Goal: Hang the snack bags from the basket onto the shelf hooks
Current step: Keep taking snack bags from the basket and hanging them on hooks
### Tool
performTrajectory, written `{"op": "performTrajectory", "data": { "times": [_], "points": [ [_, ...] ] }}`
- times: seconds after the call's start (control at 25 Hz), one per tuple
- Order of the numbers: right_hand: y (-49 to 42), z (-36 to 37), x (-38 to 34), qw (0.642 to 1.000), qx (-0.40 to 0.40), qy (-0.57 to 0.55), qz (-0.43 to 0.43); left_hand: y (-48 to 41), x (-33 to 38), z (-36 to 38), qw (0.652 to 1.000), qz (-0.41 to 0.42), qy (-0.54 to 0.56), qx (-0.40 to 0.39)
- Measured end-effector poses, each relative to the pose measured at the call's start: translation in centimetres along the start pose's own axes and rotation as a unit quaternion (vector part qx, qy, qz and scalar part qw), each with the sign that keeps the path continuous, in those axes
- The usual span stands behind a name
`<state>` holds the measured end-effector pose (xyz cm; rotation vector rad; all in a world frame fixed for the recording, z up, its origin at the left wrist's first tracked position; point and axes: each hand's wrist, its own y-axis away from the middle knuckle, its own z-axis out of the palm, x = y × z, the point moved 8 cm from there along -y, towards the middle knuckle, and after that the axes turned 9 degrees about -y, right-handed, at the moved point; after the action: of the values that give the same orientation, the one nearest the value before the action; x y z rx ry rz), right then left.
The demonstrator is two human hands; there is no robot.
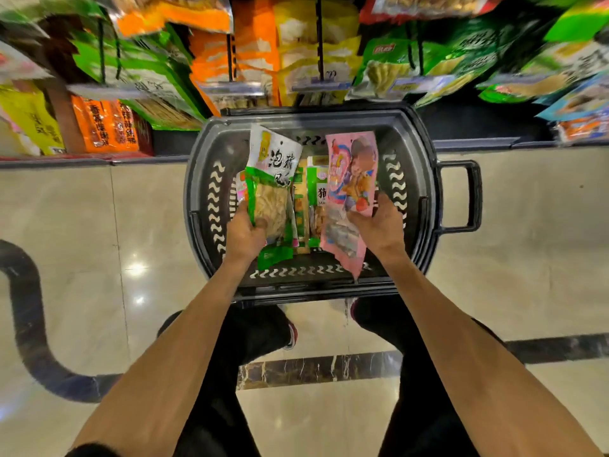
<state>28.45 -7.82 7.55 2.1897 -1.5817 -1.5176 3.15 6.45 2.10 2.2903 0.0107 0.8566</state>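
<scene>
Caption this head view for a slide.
Left hand grips green snack bag, right hand pink snack bag, over black basket.

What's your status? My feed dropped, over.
Left hand grips green bag. Right hand grips pink bag. Both above basket, nothing in the way.

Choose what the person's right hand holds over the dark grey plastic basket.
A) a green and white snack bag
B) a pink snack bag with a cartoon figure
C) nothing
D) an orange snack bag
B: the right hand grips the pink snack bag with a cartoon figure over the dark grey plastic basket; the left hand holds the green and white snack bag.
</scene>
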Motion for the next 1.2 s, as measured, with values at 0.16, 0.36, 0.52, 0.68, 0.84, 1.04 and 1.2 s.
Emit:
{"op": "performTrajectory", "data": {
  "times": [0.16, 0.36, 0.52, 0.68, 0.84, 1.04, 1.2],
  "points": [
    [4.5, -5.1, -6.7, 0.994, -0.002, -0.11, 0.024, 6.3, 6.9, -7.6, 0.998, 0.043, 0.044, 0.022],
    [11.6, -11.5, -16.2, 0.959, -0.044, -0.277, 0.038, 15.7, 14.8, -18.0, 0.98, 0.056, 0.187, 0.026],
    [17.1, -17.1, -24.3, 0.959, -0.013, -0.284, -0.015, 22.4, 19.2, -27.0, 0.959, 0.087, 0.262, 0.057],
    [23.7, -20.8, -31.8, 0.954, -0.002, -0.278, -0.111, 29.2, 22.0, -35.1, 0.94, 0.119, 0.308, 0.089],
    [30.2, -23.8, -36.3, 0.927, -0.005, -0.344, -0.148, 33.8, 22.5, -42.2, 0.923, 0.145, 0.338, 0.114],
    [35.2, -27.0, -37.3, 0.902, 0.016, -0.39, -0.185, 36.9, 24.2, -45.1, 0.916, 0.169, 0.349, 0.1],
    [36.9, -30.3, -36.2, 0.894, 0.035, -0.399, -0.198, 39.2, 27.5, -44.0, 0.919, 0.193, 0.331, 0.096]
  ]
}}
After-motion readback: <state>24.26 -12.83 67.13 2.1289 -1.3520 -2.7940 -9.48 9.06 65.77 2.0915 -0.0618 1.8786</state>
